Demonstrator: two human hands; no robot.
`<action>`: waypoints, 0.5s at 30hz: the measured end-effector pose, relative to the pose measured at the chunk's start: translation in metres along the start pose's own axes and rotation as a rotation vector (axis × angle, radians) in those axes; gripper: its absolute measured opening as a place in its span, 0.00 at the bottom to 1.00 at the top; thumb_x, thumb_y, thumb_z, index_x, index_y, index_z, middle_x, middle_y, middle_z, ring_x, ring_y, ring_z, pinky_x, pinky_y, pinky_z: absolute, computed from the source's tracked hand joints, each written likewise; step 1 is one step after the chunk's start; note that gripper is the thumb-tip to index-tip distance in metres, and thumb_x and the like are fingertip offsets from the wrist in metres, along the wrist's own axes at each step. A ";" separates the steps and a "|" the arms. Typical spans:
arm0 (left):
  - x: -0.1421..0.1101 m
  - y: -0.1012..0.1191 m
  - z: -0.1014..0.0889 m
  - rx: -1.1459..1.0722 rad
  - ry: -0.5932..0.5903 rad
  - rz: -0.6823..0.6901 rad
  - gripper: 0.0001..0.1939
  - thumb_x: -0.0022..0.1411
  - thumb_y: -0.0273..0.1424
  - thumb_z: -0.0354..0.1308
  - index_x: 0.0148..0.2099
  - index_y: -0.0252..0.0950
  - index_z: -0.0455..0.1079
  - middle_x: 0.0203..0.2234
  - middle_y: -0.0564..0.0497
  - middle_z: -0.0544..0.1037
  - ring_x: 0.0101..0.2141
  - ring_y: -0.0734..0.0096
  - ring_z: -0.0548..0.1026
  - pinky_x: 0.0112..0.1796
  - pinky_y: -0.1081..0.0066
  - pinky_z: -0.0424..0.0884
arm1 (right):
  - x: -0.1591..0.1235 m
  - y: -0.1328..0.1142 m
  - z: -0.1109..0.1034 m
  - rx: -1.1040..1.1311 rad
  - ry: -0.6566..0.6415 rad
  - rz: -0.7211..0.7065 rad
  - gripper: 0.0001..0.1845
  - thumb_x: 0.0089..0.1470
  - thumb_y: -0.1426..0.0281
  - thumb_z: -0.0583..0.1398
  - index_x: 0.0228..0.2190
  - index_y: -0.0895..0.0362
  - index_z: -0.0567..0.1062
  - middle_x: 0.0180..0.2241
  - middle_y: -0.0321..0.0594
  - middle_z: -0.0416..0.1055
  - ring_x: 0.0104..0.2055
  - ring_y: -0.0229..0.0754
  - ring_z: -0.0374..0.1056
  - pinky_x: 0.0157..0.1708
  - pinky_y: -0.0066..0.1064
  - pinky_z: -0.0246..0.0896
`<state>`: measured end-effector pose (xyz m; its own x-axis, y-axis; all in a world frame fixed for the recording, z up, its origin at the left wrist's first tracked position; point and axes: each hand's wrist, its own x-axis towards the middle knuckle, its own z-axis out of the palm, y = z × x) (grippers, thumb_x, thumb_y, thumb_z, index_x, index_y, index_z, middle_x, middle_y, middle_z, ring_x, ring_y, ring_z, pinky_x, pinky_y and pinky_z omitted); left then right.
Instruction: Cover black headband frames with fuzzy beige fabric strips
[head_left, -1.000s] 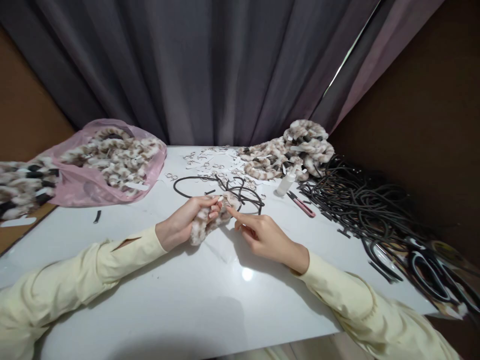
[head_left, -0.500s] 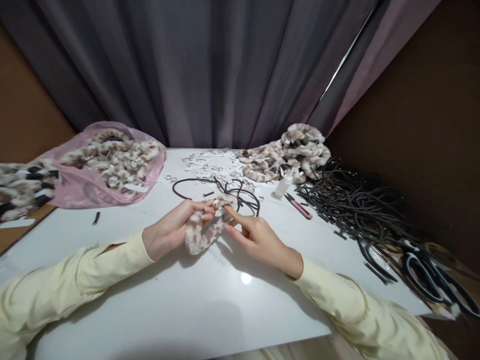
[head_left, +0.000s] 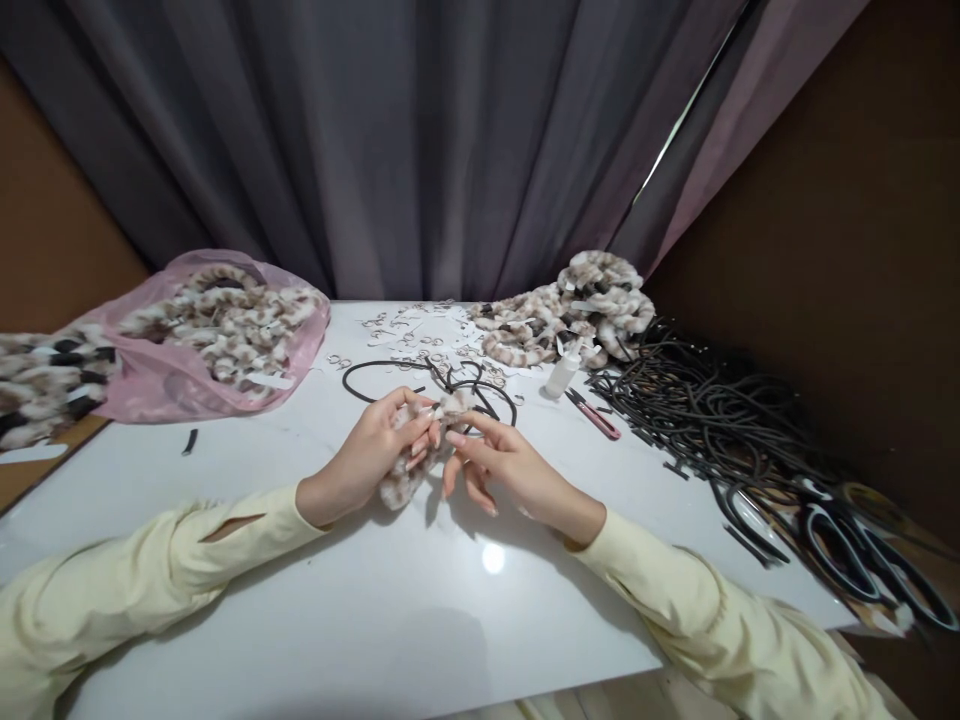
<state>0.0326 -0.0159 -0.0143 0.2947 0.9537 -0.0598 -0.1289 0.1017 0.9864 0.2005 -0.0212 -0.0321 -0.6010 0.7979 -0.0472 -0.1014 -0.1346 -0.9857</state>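
A fluffy white-and-brown fabric tube hangs bunched over the table between my hands. My left hand pinches its upper part between thumb and fingertips. At the tube's other end, my right hand has thumb and index finger closed on the fur, while its remaining fingers hang apart below. Just behind the hands lies a looped black cord; whether it runs into the tube is hidden by fur and fingers.
A pink bag of furry loops stands left, with a furry pile at the back right. Metal rings and white tags lie between. On the right are a small bottle, thread snips, black cords and scissors.
My left hand has moved right and rolled over the tube, covering more of it. The right hand's lower fingers have spread downward. The tube's hanging part shows less.
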 end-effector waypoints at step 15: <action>-0.002 -0.004 -0.012 0.613 0.091 0.408 0.07 0.50 0.20 0.56 0.31 0.36 0.66 0.18 0.57 0.71 0.17 0.78 0.62 0.22 0.78 0.57 | -0.002 -0.002 -0.001 0.051 -0.133 0.187 0.12 0.54 0.64 0.59 0.37 0.58 0.67 0.15 0.29 0.68 0.10 0.29 0.55 0.11 0.20 0.46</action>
<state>0.0213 -0.0145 -0.0197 0.2534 0.9043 0.3435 0.3483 -0.4166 0.8397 0.2026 -0.0224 -0.0299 -0.7119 0.6723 -0.2031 -0.0168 -0.3053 -0.9521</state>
